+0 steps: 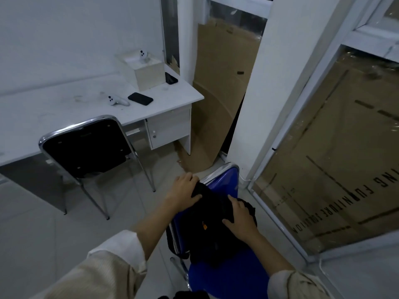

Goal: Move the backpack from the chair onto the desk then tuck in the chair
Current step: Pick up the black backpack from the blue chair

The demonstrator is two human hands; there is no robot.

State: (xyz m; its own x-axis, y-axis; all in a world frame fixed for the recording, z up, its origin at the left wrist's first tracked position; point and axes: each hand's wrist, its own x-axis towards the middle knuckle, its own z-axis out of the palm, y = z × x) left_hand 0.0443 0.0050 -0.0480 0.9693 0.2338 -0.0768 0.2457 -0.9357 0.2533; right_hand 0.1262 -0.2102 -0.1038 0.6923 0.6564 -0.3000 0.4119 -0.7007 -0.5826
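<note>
A black backpack (212,231) sits on the seat of a blue chair (226,277) with a chrome frame, low in the view. My left hand (183,190) grips its top left edge. My right hand (240,219) clasps its right side, fingers pressed into the fabric. The white desk (64,113) stands at the upper left, against the wall. A black chair (86,145) with a chrome frame stands in front of the desk, its backrest toward me, pulled slightly out.
On the desk lie a black phone (140,98), a white controller (117,101), a clear box (143,69) with another controller on top, and a second dark phone (171,78). Cardboard sheets (218,104) lean behind the desk. Glass panels (334,147) stand on the right.
</note>
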